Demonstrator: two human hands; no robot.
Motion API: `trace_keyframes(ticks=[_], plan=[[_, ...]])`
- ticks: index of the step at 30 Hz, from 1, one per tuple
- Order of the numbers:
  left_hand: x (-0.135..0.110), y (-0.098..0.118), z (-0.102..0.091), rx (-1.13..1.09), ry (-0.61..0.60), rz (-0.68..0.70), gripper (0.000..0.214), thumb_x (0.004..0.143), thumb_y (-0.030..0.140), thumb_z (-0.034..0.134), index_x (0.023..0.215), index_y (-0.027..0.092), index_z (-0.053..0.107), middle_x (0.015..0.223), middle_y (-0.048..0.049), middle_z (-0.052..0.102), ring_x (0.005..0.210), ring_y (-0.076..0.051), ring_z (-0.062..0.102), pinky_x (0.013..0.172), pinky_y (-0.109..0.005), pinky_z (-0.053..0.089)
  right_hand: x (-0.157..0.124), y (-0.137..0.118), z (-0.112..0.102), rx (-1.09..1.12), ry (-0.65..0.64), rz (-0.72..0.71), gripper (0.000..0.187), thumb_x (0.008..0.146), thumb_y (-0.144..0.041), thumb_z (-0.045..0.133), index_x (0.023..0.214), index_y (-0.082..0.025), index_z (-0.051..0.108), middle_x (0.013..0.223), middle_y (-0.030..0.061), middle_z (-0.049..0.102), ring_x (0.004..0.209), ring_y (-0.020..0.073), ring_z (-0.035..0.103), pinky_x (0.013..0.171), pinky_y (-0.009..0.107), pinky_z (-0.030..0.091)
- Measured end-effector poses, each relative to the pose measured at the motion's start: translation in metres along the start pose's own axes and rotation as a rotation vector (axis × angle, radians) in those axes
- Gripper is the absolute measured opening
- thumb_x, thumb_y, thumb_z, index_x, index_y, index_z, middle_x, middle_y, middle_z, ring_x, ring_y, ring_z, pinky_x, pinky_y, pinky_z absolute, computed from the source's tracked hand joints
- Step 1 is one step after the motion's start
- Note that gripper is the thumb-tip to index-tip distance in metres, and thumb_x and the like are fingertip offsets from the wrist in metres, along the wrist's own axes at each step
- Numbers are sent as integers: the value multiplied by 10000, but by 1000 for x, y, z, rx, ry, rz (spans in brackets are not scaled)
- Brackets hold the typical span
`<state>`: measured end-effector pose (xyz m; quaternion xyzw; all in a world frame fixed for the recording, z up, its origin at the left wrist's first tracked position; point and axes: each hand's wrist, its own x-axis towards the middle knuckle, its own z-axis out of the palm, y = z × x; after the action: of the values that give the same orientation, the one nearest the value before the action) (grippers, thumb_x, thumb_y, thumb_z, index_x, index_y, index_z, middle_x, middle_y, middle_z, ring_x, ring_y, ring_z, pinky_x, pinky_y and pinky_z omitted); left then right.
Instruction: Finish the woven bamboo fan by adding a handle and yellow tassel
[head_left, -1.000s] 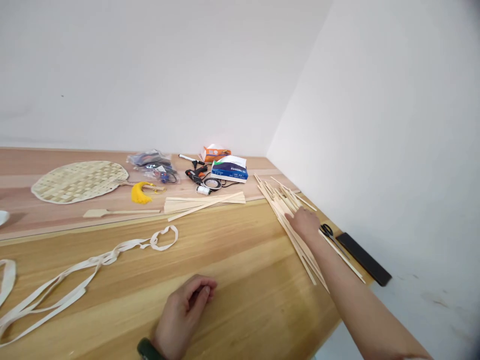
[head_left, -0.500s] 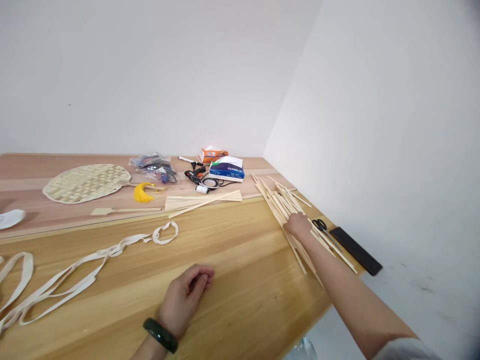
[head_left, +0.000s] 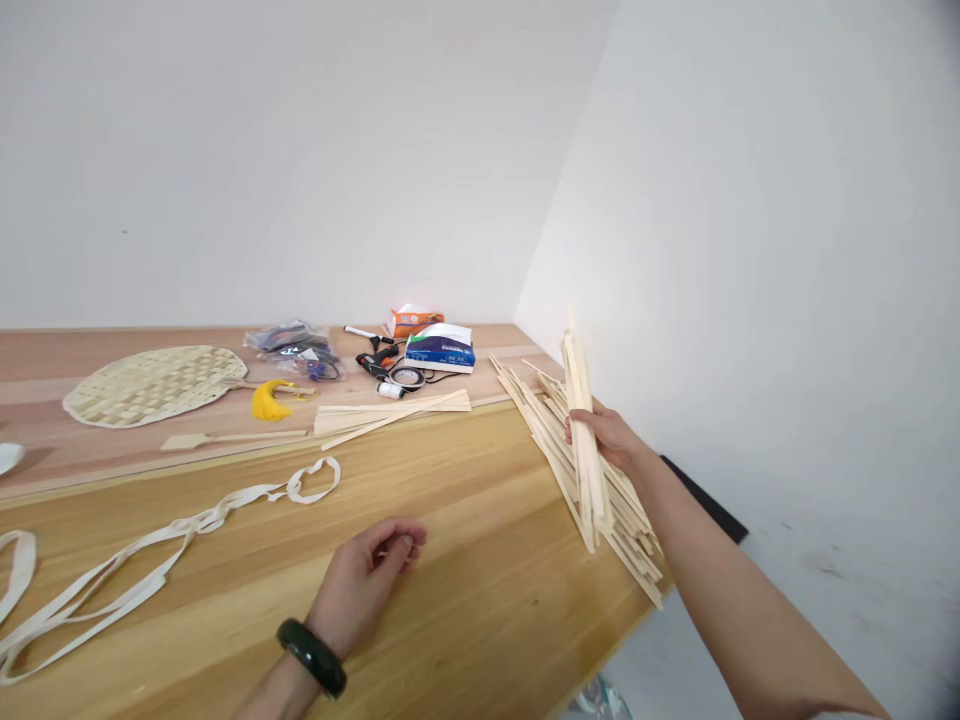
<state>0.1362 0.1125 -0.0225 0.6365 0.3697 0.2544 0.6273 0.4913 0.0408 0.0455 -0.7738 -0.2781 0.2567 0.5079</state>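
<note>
My right hand (head_left: 611, 437) is closed around a bunch of thin pale wooden strips (head_left: 584, 430), held lifted and tilted above the pile of loose strips (head_left: 536, 415) at the right end of the wooden table (head_left: 465, 560). My left hand (head_left: 364, 580), with a dark green bangle at the wrist, rests on the table near the front; its fingers are loosely curled and nothing shows in them.
A long white ribbon (head_left: 172, 545) lies at the left. At the back are a woven fan (head_left: 150, 385), a yellow tassel (head_left: 268, 400), flat strips (head_left: 390, 410), a glue gun (head_left: 375, 360), a blue box (head_left: 440, 348) and a plastic bag (head_left: 292, 345). A black bar (head_left: 709, 505) lies beside the wall.
My right hand was pressing flat on the strip pile; now it has closed on a bunch of strips and raised them off the table. My left hand has hardly moved.
</note>
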Motion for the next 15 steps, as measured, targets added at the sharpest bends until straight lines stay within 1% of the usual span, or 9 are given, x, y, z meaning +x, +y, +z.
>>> trace_keyframes(ticks=[3, 6, 9, 11, 13, 15], plan=[[19, 34, 11, 34, -38, 113, 342, 714, 468, 601, 831, 166, 711, 808, -68, 733, 770, -218, 675, 735, -360, 558, -11, -8, 20, 178, -45, -100, 273, 854, -405, 666, 803, -150, 582, 683, -26, 598, 576, 107, 583, 610, 288, 536], [46, 72, 28, 63, -33, 211, 379, 741, 458, 622, 970, 163, 686, 904, -81, 731, 888, -231, 676, 851, -401, 535, -26, -18, 52, 327, -42, -237, 368, 736, -511, 718, 771, -190, 540, 670, -29, 594, 563, 122, 578, 617, 308, 534], [69, 107, 47, -60, 6, 280, 538, 689, 384, 708, 1133, 107, 586, 1097, -156, 676, 1037, -246, 642, 963, -418, 489, -47, -31, 85, 403, -26, -361, 359, 749, -532, 682, 824, -208, 546, 679, -22, 617, 600, 145, 603, 632, 310, 531], [76, 126, 56, -128, -18, 350, 684, 633, 329, 777, 1228, 115, 517, 1204, -172, 628, 1125, -256, 603, 1021, -424, 449, -61, -38, 103, 419, -11, -436, 325, 772, -492, 673, 905, -214, 569, 774, 10, 668, 717, 176, 650, 696, 321, 542], [76, 138, 63, -157, -70, 448, 801, 585, 289, 827, 1289, 144, 473, 1252, -151, 607, 1172, -263, 574, 1040, -416, 431, -72, -43, 117, 422, -17, -502, 343, 766, -432, 693, 1015, -222, 589, 915, 49, 704, 871, 221, 674, 776, 347, 551], [71, 144, 66, -146, -100, 510, 777, 578, 290, 843, 1266, 168, 502, 1163, -100, 650, 1111, -264, 600, 974, -397, 478, -79, -43, 129, 401, -44, -557, 422, 752, -391, 703, 1125, -229, 590, 1006, 76, 713, 982, 268, 672, 824, 381, 559]])
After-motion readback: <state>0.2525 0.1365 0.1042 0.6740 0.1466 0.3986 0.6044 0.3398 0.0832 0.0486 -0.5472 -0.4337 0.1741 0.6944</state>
